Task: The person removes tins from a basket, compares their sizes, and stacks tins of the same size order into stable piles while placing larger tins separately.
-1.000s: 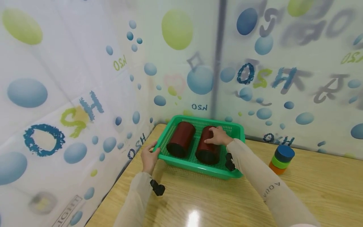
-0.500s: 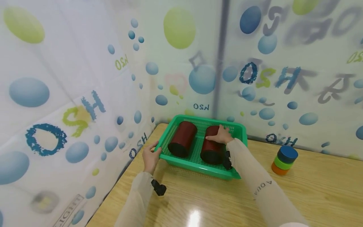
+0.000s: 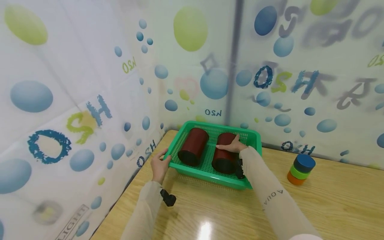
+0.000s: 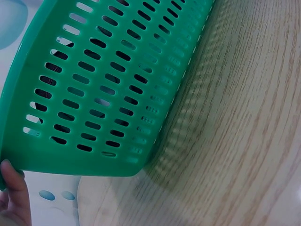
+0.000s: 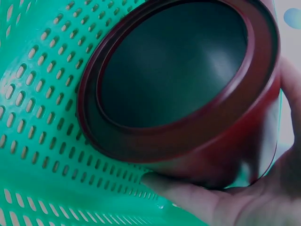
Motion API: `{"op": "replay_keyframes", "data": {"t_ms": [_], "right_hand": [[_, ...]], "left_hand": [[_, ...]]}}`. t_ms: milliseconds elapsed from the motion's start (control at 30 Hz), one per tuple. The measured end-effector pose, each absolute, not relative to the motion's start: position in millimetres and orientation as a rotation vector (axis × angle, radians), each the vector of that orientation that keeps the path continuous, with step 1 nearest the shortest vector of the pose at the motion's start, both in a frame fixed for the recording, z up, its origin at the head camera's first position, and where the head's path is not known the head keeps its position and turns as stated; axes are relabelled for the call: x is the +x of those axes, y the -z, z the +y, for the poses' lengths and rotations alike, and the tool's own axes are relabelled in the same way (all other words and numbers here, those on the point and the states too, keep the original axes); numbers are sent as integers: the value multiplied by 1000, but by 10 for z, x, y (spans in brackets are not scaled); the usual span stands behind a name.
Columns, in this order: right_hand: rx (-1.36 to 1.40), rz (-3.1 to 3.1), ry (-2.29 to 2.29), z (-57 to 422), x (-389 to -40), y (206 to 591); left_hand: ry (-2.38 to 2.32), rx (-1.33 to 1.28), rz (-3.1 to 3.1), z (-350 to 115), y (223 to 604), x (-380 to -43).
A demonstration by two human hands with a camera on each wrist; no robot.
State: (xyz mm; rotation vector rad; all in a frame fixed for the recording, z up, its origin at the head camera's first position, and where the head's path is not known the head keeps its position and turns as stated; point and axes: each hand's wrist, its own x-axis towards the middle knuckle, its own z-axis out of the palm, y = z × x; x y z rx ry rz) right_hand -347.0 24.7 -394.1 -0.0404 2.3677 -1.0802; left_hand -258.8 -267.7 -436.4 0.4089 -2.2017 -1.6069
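Observation:
A green perforated plastic basket (image 3: 214, 179) holds two dark red cylindrical canisters lying on their sides. The left canister (image 3: 195, 143) has no hand on it. My left hand (image 3: 159, 166) pinches the basket's left rim between thumb and fingers; in the left wrist view only part of that hand (image 4: 16, 195) shows by the rim. Over the right canister (image 3: 223, 156), my right hand (image 3: 234, 146) grips its side, thumb on one side and fingers on the other. In the right wrist view, the canister's recessed dark round end (image 5: 174, 66) faces the camera; most of the fingers are hidden.
On the wooden table (image 3: 192, 210), a stack of blue, green and orange round pieces (image 3: 301, 169) stands right of the basket. A patterned curtain (image 3: 210, 60) closes off the back and left sides.
The right canister has shifted slightly right inside the basket, and my right hand's fingers have settled farther over its far side. My left hand keeps its hold on the rim.

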Motion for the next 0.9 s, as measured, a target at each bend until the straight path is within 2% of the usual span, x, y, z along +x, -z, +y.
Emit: {"op": "replay_keyframes", "data": {"t_ms": [900], "right_hand": [[-114,2394,1298,319,-3335,3907]], "left_hand": [[1625,454,-2217,-2673,4366,-2596]]}}
